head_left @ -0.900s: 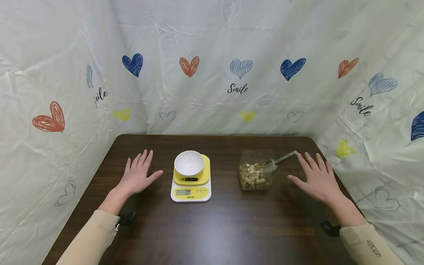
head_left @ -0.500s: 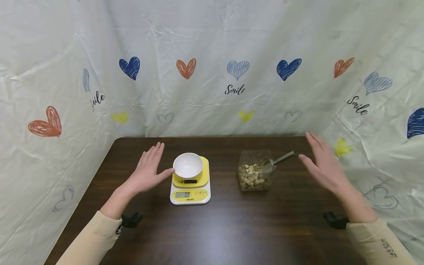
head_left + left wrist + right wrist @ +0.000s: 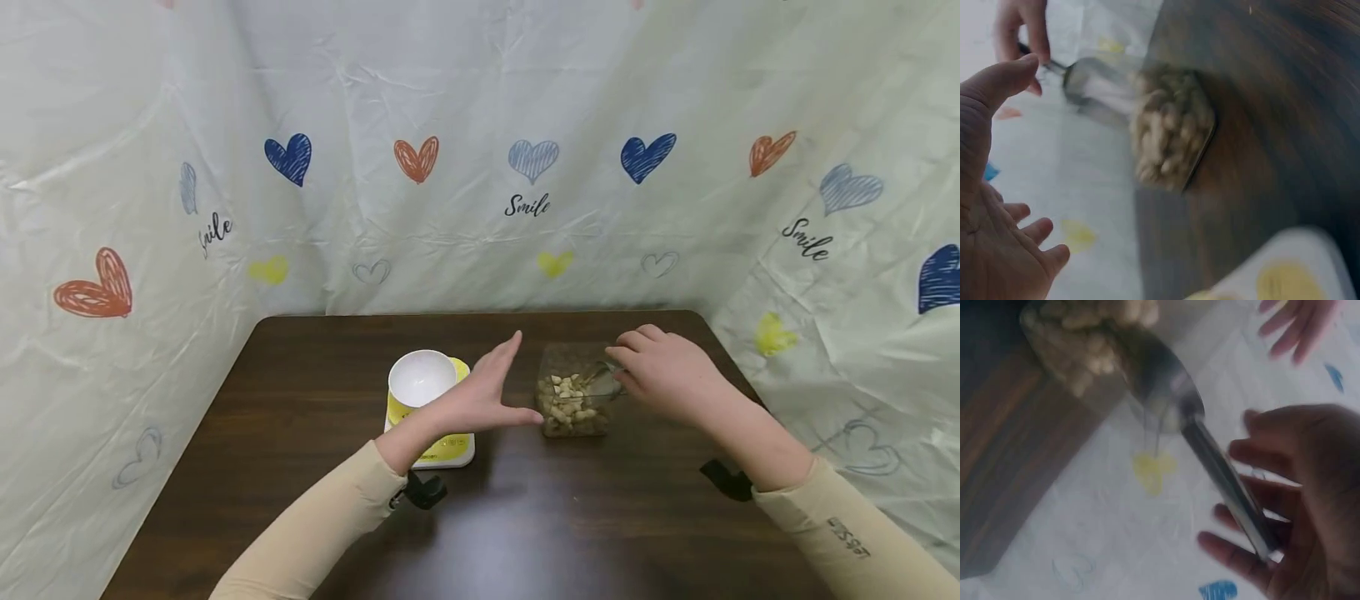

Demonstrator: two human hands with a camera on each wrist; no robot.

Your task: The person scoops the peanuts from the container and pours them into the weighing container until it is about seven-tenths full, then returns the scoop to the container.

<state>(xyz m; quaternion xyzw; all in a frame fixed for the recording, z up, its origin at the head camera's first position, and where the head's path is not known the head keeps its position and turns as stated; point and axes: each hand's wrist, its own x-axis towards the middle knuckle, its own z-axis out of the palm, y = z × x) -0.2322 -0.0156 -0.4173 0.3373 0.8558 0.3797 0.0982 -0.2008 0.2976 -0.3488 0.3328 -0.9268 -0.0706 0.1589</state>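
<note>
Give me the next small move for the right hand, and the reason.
Probably close the right hand's thumb and fingers round the scoop's handle. In the right wrist view, the handle crosses in front of the fingers, while the thumb stands apart from it. The scoop's blade reaches into the clear tub, so a firm grip seems needed first.
</note>
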